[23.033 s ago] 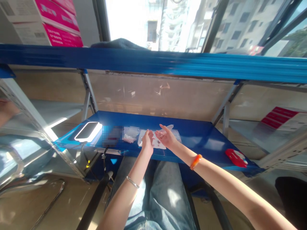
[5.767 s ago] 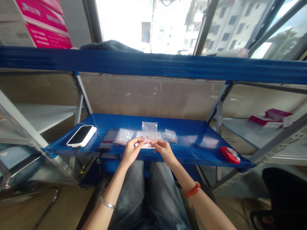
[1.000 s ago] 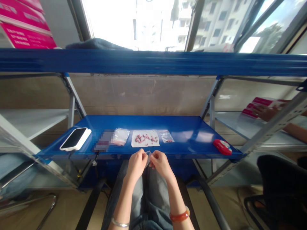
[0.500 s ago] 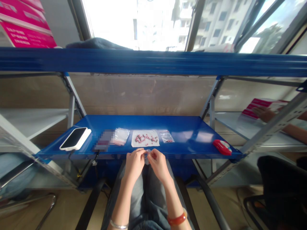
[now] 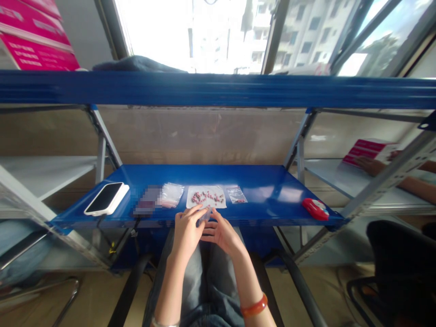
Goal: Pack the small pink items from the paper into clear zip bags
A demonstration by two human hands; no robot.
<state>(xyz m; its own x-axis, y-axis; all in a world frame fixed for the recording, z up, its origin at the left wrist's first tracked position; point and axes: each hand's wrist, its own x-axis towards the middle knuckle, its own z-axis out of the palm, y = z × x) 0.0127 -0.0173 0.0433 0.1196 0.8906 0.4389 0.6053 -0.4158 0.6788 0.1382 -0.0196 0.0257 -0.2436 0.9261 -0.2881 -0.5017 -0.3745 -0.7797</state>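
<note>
A small clear plastic bag (image 5: 205,215) is held at the front edge of the blue table, pinched in my left hand (image 5: 185,229). Beside it my right hand (image 5: 225,234) has its fingers stretched apart, the index fingertip close to the bag; whether it touches cannot be made out. Just beyond both hands lies a white sheet (image 5: 190,203) with several small dark-red pieces (image 5: 206,197) scattered over it. To its right is a zip bag (image 5: 236,194) with a few red pieces at its bottom. A stack of empty clear bags (image 5: 172,193) sits to the left.
On the table (image 5: 265,177), a phone on a white block (image 5: 107,198) is at left and a red object (image 5: 315,209) at right. A blue shelf beam (image 5: 218,88) runs above. Another person's hand (image 5: 366,164) rests by a pink box (image 5: 363,151) at far right.
My right hand has gone from a pinch at the bag to spread fingers. My left hand has shifted slightly left and still holds the bag, which has risen a little.
</note>
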